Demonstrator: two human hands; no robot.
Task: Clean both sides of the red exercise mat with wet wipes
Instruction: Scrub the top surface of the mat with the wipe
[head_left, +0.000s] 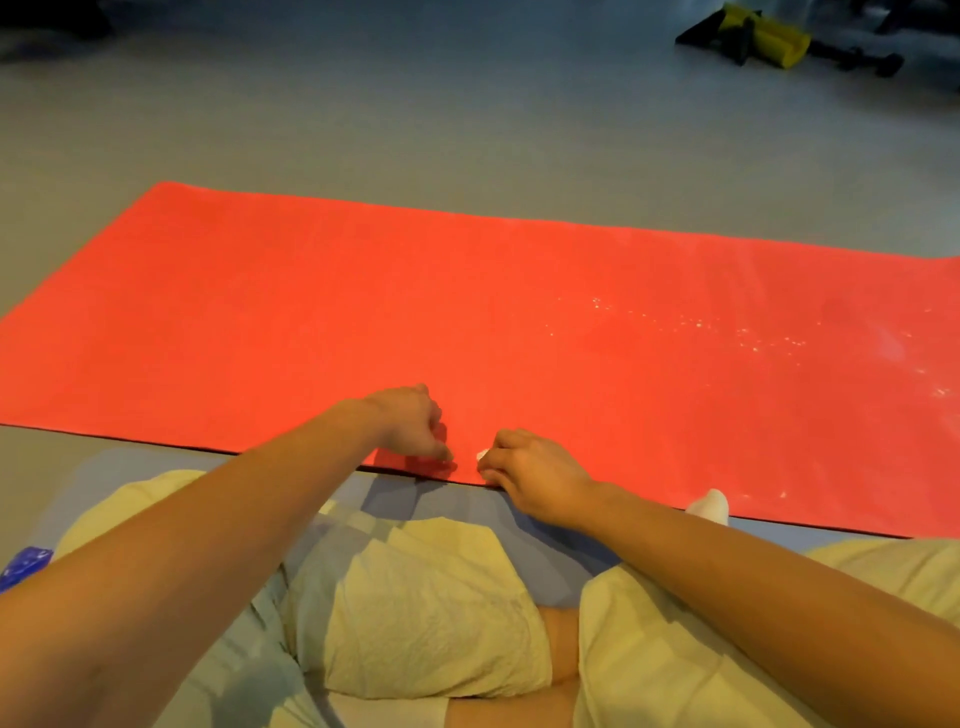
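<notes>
The red exercise mat (467, 312) lies flat on the grey floor, stretching across the view in front of me. Both my hands are at its near edge, close together. My left hand (410, 423) has its fingers curled down, and the fingertips pinch the mat just inside the edge. A small bunched white wet wipe (482, 455) peeks out from the curled fingers of my right hand (524, 467), whose thumb side sits right on the mat's edge. Pale specks and smears (675, 327) mark the mat's right part.
I sit on the floor in pale yellow shorts, with a white sock (709, 506) touching the mat's near edge. A blue packet (23, 566) lies at my lower left. Yellow and black equipment (769, 36) lies on the floor far right.
</notes>
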